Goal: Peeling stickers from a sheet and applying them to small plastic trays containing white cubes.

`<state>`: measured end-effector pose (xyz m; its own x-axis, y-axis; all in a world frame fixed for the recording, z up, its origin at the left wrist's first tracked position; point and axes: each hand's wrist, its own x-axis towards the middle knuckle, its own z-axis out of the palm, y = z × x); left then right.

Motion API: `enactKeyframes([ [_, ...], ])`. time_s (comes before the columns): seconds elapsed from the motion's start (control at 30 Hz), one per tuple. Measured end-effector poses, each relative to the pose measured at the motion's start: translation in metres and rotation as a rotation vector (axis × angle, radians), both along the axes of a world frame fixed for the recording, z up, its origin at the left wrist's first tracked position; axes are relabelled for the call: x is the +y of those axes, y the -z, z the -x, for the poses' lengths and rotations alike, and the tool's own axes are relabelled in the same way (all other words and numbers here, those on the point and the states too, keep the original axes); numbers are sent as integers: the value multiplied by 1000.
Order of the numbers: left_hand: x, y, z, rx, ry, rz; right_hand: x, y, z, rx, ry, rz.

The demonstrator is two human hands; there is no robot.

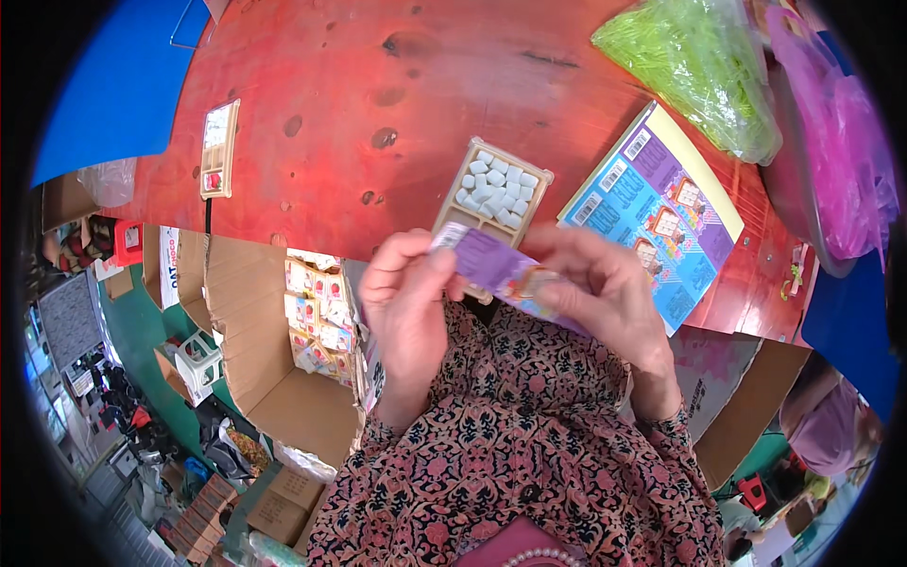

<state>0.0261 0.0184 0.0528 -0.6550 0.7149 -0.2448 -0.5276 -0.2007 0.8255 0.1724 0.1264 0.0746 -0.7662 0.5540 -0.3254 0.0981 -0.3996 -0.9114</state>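
I hold a purple printed label [487,260] between both hands, close to my body. My left hand [408,307] pinches its left end, where a barcode shows. My right hand [609,288] is closed on the right end, with the thumb over a small picture. Just beyond the label lies a beige compartment tray [545,175] on the table. Small white cubes [494,187] fill its far compartment, and my hands and the label partly cover its near part. To the right of my right hand rests a stack of label sheets [628,222] in blue and purple with a pale yellow edge.
A second narrow tray [218,149] lies on the red table [312,85] at left. A bag of green strips [694,71] and a pink plastic bag [831,142] sit at the far right. Below the left table edge, an open cardboard box [293,416] holds several packed sets.
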Motion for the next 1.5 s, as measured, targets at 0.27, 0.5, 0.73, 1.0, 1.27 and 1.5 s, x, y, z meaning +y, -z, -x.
enactKeyframes([
  [0.27,-15,13,19,194,-134,116,-25,12,-1,-267,117,-100],
  [0.5,-3,26,32,377,-264,283,-21,24,24,-330,224,-371],
  [0.73,2,39,38,460,-252,341,-16,31,36,-394,250,-503],
  [1.0,5,44,37,461,-255,385,-16,34,41,-464,245,-478],
  [1.27,9,45,34,546,-259,457,-14,29,42,-510,211,-476],
  [1.5,0,48,29,687,-308,529,-13,29,42,-520,164,-445],
])
